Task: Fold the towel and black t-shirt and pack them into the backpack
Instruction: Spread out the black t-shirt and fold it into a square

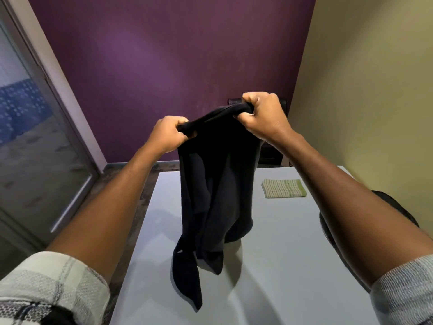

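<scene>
Checked white cloth of the person's two sleeves [54, 289] frames the nearest part of the view, with both bare forearms reaching forward and up over the table [281, 266]. Between them hangs the black t-shirt [215, 195], limp and creased, its lowest tails dangling just above the near half of the grey tabletop; whether they touch it cannot be told. The fabric reads as light, soft and wholly without stiffness, so it should drape from wherever it is held and will likely need to be laid flat before any crease holds. The left hand [167, 133] has its fingers curled round a bunched stretch of the upper edge, and the right hand [264, 114], slightly higher and farther, grips the same edge in a closed fist; both holds sit close together, which lets the body of the shirt sag in folds. Taking hold wider apart, at the shoulders or hem corners, would probably spread it better. On the near right, a dark rounded object, probably the backpack [398, 212], lies partly hidden behind the right forearm at the table's right edge. Farther right, the folded striped towel [283, 188] lies flat on the table, well apart from the shirt. Bare tabletop lies below and to the left of the shirt, bounded by the left edge. Beyond stands a purple wall [164, 55].
</scene>
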Demonstrator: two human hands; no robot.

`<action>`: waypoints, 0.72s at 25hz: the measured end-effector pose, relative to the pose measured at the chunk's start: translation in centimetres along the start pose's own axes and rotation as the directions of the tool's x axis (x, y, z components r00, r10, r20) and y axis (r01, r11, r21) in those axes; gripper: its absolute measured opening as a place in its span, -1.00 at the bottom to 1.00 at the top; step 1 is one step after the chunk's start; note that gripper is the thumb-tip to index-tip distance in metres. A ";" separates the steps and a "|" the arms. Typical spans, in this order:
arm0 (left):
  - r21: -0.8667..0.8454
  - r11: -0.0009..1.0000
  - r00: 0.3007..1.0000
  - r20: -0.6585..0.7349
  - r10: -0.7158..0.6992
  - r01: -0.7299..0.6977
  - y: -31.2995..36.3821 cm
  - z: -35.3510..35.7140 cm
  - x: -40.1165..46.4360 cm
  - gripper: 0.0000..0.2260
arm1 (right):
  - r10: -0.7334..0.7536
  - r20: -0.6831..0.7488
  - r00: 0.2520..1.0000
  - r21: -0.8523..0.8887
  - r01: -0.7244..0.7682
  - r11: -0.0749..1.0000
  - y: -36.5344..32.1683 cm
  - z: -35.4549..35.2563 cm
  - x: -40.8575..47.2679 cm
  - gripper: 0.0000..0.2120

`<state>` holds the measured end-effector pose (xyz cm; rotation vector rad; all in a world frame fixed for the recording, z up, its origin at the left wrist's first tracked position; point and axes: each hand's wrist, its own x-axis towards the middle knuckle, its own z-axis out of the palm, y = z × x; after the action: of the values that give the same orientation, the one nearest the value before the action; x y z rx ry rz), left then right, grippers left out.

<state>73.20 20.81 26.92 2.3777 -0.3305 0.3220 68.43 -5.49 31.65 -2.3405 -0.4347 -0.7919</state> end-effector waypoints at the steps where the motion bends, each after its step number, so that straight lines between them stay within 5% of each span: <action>1: -0.114 0.993 0.998 -0.037 -0.043 0.039 -0.7 0.3 -0.2 -0.88 | 0.007 -0.022 1.000 -0.019 -0.008 1.000 0.0 -0.6 0.4 -0.72; 5: -0.196 0.975 0.991 -0.059 -0.119 0.106 -2.3 1.1 -0.9 -0.89 | 0.040 -0.100 0.994 -0.134 -0.053 0.990 0.3 -2.6 1.6 -0.67; 12: 0.292 0.955 0.998 -0.011 -0.055 0.056 -4.5 -0.4 -1.8 -0.75 | 0.197 -0.181 0.964 -0.206 -0.233 0.950 3.3 -3.2 0.7 -0.65; 18: 0.485 0.865 0.948 -0.316 0.035 0.130 -3.6 -3.4 -0.7 -0.72 | 0.261 -0.261 0.929 -0.189 -0.315 0.930 4.5 -4.2 0.7 -0.74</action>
<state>73.26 25.80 26.88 2.7730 -0.0306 0.8445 69.29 -11.56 32.67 -2.4041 0.1102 -0.9958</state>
